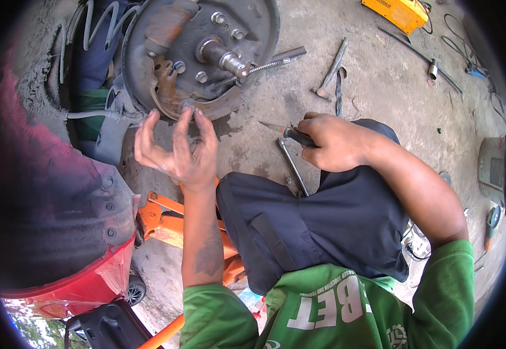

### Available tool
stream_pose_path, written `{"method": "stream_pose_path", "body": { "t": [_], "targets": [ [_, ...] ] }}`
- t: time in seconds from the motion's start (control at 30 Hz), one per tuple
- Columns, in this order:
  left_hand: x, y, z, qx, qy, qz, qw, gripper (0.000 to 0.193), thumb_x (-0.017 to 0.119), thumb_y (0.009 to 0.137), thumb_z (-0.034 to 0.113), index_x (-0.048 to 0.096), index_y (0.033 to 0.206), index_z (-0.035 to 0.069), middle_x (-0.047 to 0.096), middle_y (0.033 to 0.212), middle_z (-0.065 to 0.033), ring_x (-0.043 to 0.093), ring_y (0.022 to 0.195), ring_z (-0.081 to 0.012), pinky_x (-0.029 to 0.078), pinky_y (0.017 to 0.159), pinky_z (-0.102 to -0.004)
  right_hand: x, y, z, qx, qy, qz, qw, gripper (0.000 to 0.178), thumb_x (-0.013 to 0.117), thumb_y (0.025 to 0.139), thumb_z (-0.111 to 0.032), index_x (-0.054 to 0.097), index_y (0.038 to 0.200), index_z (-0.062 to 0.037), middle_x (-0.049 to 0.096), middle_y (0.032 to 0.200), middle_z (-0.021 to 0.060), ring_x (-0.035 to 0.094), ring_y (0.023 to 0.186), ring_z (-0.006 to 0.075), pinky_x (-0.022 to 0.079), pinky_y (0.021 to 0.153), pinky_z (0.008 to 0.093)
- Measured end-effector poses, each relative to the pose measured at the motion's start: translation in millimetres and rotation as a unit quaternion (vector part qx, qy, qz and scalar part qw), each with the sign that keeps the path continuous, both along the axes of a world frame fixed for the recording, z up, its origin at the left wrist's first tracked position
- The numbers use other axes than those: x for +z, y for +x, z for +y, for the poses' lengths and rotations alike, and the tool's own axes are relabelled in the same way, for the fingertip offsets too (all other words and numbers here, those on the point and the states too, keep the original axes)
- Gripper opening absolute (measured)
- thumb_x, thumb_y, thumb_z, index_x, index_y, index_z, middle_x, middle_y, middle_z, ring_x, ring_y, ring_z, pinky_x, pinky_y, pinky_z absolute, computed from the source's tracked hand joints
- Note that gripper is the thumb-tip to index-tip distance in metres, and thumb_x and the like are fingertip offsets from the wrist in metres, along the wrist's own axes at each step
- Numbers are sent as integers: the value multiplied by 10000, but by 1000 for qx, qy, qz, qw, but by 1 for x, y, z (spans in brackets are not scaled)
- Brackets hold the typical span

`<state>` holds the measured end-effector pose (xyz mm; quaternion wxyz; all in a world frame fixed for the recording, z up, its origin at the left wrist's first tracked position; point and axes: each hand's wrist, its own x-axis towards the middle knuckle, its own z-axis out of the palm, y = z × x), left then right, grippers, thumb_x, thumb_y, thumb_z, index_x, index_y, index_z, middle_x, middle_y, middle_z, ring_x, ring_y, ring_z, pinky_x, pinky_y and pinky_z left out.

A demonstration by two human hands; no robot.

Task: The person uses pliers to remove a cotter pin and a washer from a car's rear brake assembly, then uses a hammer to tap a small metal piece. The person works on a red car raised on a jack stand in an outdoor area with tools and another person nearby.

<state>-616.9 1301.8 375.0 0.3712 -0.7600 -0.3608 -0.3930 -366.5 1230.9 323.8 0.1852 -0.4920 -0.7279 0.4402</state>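
My left hand (177, 152) is raised at the lower edge of a drum brake's round backing plate (258, 35). Its thumb and a finger close on a small coil spring (188, 103), right by the curved brake shoe (218, 106). The other fingers curl away from it. In front of my knees, my right hand (335, 141) grips a tool with a slim pointed metal tip and dark handles, which look like long-nose pliers (275, 127). The tip points left toward the brake. A bare spindle (221, 55) sticks out of the plate's middle, with several bolts around it.
A hammer (334, 67) and a metal bar (293, 166) lie on the concrete floor. Farther right are a long bar (424, 61) and a yellow case (401, 11). An orange jack (165, 218) stands at my left, beside the red car body (99, 270).
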Motion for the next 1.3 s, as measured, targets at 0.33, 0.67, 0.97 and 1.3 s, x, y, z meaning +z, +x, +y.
{"method": "stream_pose_path", "body": {
  "t": [0.33,0.67,0.97,1.3],
  "targets": [
    [-26,16,-10,-17,-45,-225,973,434,861,683,102,625,1043,46,473,1225,-186,467,1154,-325,411,931,-456,-35,-5,42,159,14,-347,924,323,575,777,-170,740,997,0,711,1037,183,670,1002,358,527,859,441],
    [-62,28,2,-301,-218,-563,738,508,730,854,24,457,1260,-113,613,1152,-230,631,1019,-236,507,907,-345,-73,-22,47,251,2,-420,872,386,677,839,-248,662,1143,-12,674,1081,181,655,1019,344,515,886,441],
    [-46,1,-2,-348,-322,-551,686,480,702,826,-87,497,1258,-137,657,1131,-214,663,1034,-225,533,917,-330,43,-86,65,-86,517,-4,852,514,727,800,-11,600,1292,-82,630,990,76,672,762,197,544,662,327],
    [-49,-1,-3,-347,-340,-576,658,433,670,839,-139,532,1250,-153,654,1161,-236,663,1052,-240,539,927,-319,37,-98,83,-116,621,6,775,301,778,767,-145,722,1057,-90,627,846,54,643,756,257,531,635,376]
  ]
}}
